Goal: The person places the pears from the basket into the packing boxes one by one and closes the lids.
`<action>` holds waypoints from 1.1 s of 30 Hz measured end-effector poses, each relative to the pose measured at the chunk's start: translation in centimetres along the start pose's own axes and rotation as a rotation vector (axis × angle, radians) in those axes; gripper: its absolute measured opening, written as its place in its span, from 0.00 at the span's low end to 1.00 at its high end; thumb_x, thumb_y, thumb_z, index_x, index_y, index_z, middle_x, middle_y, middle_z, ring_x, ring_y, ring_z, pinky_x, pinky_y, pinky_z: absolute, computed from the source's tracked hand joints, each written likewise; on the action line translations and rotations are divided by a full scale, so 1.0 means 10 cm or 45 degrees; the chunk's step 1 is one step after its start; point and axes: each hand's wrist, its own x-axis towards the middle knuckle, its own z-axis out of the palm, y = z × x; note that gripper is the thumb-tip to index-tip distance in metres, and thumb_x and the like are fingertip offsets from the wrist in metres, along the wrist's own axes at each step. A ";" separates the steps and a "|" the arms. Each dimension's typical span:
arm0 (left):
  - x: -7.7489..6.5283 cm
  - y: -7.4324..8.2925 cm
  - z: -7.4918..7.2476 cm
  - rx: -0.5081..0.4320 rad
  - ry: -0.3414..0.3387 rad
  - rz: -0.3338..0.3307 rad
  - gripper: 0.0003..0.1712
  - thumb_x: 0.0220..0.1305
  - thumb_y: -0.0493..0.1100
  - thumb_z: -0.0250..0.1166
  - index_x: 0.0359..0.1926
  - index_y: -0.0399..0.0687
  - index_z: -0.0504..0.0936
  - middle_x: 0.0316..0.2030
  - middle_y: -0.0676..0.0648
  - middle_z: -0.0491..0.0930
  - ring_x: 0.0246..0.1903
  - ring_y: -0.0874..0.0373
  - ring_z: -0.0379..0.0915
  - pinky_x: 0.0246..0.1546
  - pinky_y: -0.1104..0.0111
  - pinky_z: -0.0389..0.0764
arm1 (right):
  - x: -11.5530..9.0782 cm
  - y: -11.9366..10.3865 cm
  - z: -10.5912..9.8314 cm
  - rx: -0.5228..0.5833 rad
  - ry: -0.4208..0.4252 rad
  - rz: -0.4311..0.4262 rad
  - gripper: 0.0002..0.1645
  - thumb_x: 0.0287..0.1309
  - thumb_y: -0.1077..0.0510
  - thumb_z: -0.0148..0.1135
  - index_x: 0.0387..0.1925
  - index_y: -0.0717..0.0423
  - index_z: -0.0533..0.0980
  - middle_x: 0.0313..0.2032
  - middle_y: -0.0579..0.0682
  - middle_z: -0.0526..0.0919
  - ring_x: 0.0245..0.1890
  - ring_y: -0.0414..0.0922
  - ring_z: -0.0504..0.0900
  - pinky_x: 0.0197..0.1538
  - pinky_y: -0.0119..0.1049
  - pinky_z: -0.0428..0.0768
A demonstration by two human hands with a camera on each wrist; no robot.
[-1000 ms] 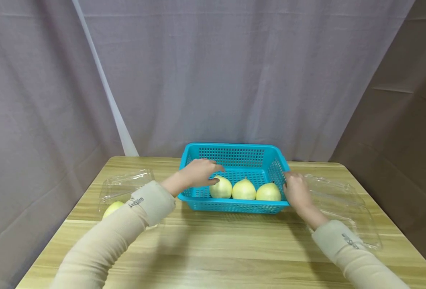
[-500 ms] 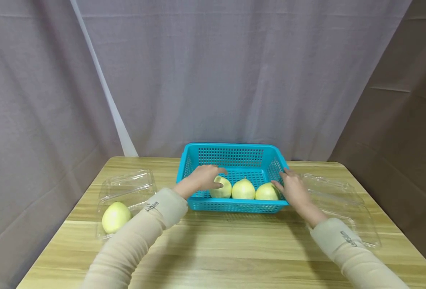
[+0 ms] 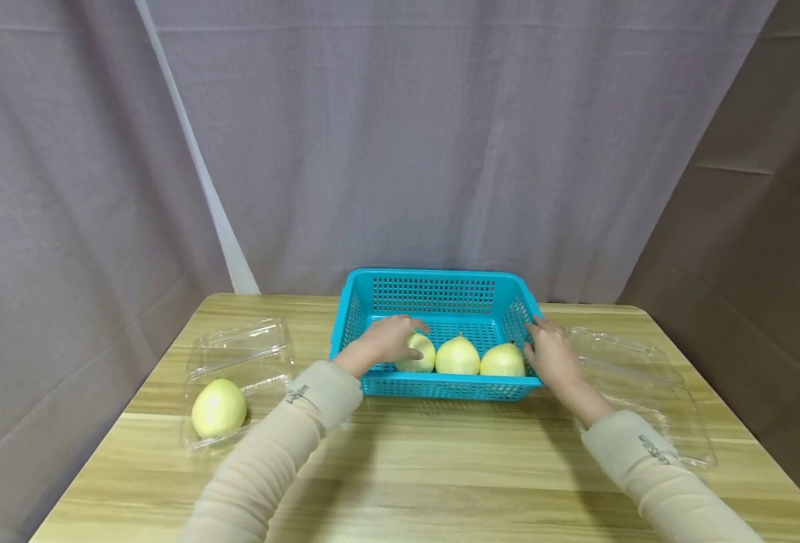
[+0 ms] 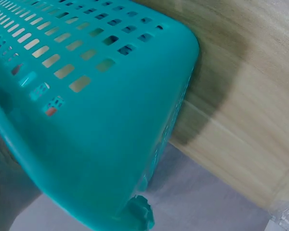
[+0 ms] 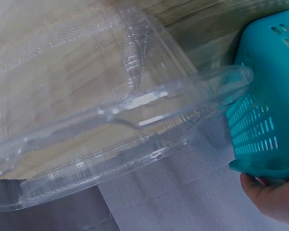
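In the head view, a blue plastic basket [image 3: 433, 387] stands at the table's back, three pale yellow pears in a row along its near side. My left hand [image 3: 387, 339] reaches over the basket's left side and holds the left pear [image 3: 424, 353], thumb in front and fingers over its top. The middle pear [image 3: 458, 356] and right pear [image 3: 503, 360] lie untouched. My right hand [image 3: 553, 353] grips the basket's right rim, thumb towards the right pear. The right wrist view shows part of this hand [image 5: 277, 198] at the rim. The basket wall [image 4: 101, 139] hides most of my left hand in its wrist view.
On the left, another pear [image 3: 219, 408] sits in an open clear plastic clamshell box [image 3: 240, 347]. A second clear clamshell box [image 3: 644, 392] lies open right of the basket, close to my right forearm. A grey curtain [image 3: 427, 136] hangs behind the wooden table [image 3: 440, 467].
My left hand has moved right and down onto the left pear, and its forearm has uncovered the pear in the left box. The right thumb has shifted slightly at the rim.
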 end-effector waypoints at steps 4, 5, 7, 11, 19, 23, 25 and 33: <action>0.01 0.00 0.03 -0.016 0.016 -0.019 0.30 0.52 0.55 0.63 0.56 0.57 0.69 0.54 0.50 0.71 0.54 0.54 0.67 0.48 0.60 0.73 | 0.00 -0.01 -0.01 0.008 -0.001 0.010 0.20 0.48 0.67 0.58 0.44 0.76 0.72 0.51 0.74 0.68 0.52 0.68 0.67 0.54 0.60 0.64; 0.02 0.00 0.05 -0.006 0.015 -0.025 0.30 0.51 0.56 0.63 0.57 0.58 0.69 0.54 0.50 0.71 0.54 0.54 0.67 0.47 0.60 0.73 | 0.00 -0.01 -0.01 0.008 -0.001 0.011 0.20 0.48 0.68 0.58 0.44 0.75 0.72 0.51 0.74 0.68 0.52 0.68 0.67 0.53 0.60 0.64; 0.02 0.00 0.08 0.003 0.006 -0.041 0.33 0.50 0.57 0.63 0.57 0.58 0.68 0.55 0.49 0.71 0.54 0.54 0.67 0.47 0.59 0.73 | 0.00 -0.01 -0.01 0.010 0.002 0.006 0.19 0.48 0.68 0.59 0.43 0.75 0.72 0.51 0.73 0.68 0.51 0.68 0.67 0.53 0.60 0.64; 0.05 0.03 0.14 0.018 0.000 -0.056 0.35 0.48 0.59 0.64 0.58 0.60 0.67 0.57 0.50 0.69 0.55 0.53 0.66 0.49 0.58 0.72 | 0.00 -0.02 0.01 0.016 0.007 -0.004 0.19 0.47 0.67 0.59 0.43 0.75 0.72 0.50 0.73 0.69 0.51 0.68 0.67 0.52 0.60 0.65; 0.13 0.11 0.16 0.033 -0.022 -0.098 0.39 0.44 0.59 0.67 0.59 0.62 0.65 0.57 0.50 0.66 0.55 0.51 0.65 0.49 0.57 0.71 | -0.01 0.00 0.00 0.013 0.018 -0.001 0.19 0.47 0.68 0.59 0.43 0.75 0.72 0.50 0.73 0.69 0.51 0.68 0.68 0.52 0.60 0.66; 0.15 0.15 0.12 0.008 -0.058 -0.108 0.39 0.43 0.57 0.68 0.59 0.62 0.65 0.58 0.50 0.65 0.56 0.51 0.63 0.52 0.55 0.69 | -0.01 0.01 0.00 0.021 0.026 -0.003 0.18 0.47 0.69 0.58 0.42 0.75 0.73 0.50 0.73 0.69 0.51 0.68 0.67 0.52 0.60 0.65; 0.16 0.17 0.11 0.009 -0.082 -0.120 0.39 0.44 0.56 0.68 0.59 0.62 0.65 0.59 0.50 0.65 0.57 0.51 0.63 0.52 0.54 0.68 | -0.01 0.01 0.01 0.021 0.031 -0.005 0.18 0.47 0.69 0.58 0.42 0.75 0.73 0.50 0.74 0.69 0.50 0.68 0.68 0.52 0.60 0.65; 0.22 0.15 0.09 0.055 -0.174 -0.119 0.33 0.46 0.52 0.68 0.56 0.62 0.70 0.55 0.52 0.70 0.52 0.54 0.67 0.47 0.61 0.72 | 0.02 0.02 0.03 0.002 0.011 -0.026 0.17 0.47 0.67 0.58 0.40 0.75 0.74 0.50 0.74 0.69 0.50 0.69 0.68 0.52 0.60 0.65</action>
